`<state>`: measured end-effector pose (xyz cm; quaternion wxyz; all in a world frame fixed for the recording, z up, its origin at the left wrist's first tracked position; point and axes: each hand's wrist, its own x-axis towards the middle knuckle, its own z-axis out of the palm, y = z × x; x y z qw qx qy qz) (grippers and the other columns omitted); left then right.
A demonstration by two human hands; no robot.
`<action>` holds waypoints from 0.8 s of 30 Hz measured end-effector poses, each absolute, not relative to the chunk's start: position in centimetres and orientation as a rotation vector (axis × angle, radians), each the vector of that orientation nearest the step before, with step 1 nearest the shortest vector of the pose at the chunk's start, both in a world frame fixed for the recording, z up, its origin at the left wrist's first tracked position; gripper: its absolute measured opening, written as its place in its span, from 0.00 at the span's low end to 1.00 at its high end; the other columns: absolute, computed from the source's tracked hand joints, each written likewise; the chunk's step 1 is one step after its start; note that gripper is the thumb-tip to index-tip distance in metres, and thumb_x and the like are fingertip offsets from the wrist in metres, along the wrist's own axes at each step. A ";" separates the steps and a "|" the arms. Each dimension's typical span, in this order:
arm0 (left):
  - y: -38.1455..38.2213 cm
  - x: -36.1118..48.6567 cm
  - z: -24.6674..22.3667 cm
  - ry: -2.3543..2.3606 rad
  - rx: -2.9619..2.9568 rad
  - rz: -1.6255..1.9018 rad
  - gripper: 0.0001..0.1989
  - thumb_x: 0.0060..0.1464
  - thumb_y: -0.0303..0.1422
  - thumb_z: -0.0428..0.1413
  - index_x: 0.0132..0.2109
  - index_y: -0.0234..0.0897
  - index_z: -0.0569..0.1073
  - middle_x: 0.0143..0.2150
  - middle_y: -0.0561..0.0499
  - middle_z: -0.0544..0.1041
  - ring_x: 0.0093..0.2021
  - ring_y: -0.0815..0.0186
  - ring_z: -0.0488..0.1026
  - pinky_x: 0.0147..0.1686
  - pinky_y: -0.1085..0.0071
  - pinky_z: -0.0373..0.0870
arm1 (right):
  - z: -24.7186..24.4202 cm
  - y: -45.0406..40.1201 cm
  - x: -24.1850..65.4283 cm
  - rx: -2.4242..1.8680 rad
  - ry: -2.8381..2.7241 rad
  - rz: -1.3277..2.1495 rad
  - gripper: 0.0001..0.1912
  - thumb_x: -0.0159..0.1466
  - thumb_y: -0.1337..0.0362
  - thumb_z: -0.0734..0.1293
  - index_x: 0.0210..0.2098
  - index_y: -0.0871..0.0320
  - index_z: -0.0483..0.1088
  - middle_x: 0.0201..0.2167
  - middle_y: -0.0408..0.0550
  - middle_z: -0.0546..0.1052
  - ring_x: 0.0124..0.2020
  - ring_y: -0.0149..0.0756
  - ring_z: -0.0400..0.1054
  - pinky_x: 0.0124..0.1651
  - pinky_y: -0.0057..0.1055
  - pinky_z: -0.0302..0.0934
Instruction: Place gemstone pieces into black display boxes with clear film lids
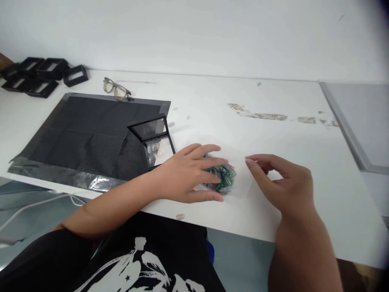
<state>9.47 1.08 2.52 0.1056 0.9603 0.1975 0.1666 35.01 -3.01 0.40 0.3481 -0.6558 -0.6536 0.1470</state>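
Note:
My left hand (190, 174) lies flat over a small clear plastic bag (240, 182) holding several green parts (225, 175), pressing it against the white table (243, 109). My right hand (282, 184) hovers just right of the bag, thumb and forefinger pinched at the bag's right edge near its corner. Whether the fingers actually grip the plastic is hard to tell. To the left of my left hand lies an open black case (153, 140) with a clear lid and small pale pieces inside.
A black mat (82, 134) taped to the table covers the left side. Eyeglasses (117, 90) rest at its far edge. Several black frames (39, 75) are stacked at the far left. A grey panel (361, 117) lies at the right.

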 end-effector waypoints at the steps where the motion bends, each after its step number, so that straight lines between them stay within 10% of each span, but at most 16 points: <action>1: 0.9 9.6 2.4 0.593 2.828 0.439 0.24 0.66 0.52 0.49 0.47 0.42 0.82 0.64 0.50 0.74 0.71 0.48 0.60 0.65 0.54 0.61 | 0.4 -3.0 35.0 -1.700 -1.693 0.388 0.06 0.64 0.59 0.69 0.34 0.52 0.78 0.23 0.43 0.74 0.26 0.34 0.69 0.20 0.27 0.55; 24: 0.5 9.1 2.4 0.802 2.844 0.295 0.34 0.66 0.57 0.43 0.38 0.35 0.82 0.41 0.46 0.83 0.60 0.50 0.70 0.54 0.56 0.65 | 0.0 -2.8 35.6 -1.705 -1.739 0.416 0.08 0.65 0.58 0.69 0.34 0.53 0.79 0.23 0.44 0.76 0.25 0.33 0.69 0.20 0.26 0.56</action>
